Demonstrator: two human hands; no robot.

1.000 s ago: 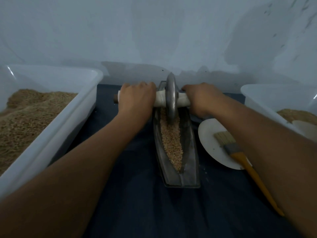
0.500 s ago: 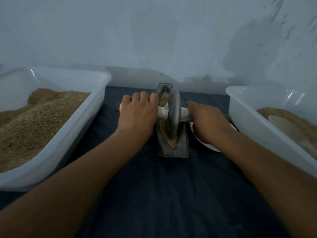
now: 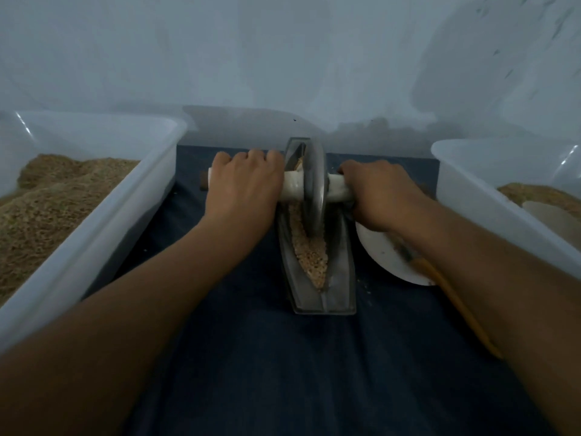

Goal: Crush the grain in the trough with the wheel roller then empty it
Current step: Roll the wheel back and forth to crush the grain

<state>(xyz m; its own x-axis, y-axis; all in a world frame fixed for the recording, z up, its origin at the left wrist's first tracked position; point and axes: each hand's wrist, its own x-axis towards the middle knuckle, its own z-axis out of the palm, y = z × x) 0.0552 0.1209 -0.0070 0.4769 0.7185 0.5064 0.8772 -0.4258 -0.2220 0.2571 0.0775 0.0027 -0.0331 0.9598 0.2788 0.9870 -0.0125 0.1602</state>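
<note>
While your left hand (image 3: 243,190) wraps the white handle (image 3: 292,188) on one side of the wheel (image 3: 312,190), your right hand (image 3: 379,196) curls round it on the other. That wheel stands upright in the metal trough (image 3: 342,278) on the dark desk (image 3: 283,372), grain (image 3: 311,256) lying before it. Your right forearm hides most of the brush (image 3: 452,297) and part of the white plate (image 3: 380,253). Both tubs (image 3: 103,215) are cut off.

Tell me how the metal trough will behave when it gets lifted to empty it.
The trough looks like thick rigid metal, so probably stiff and heavy for its size. It is long and narrow, so it may tip sideways. The loose grain would likely slide toward whichever end drops.
</note>
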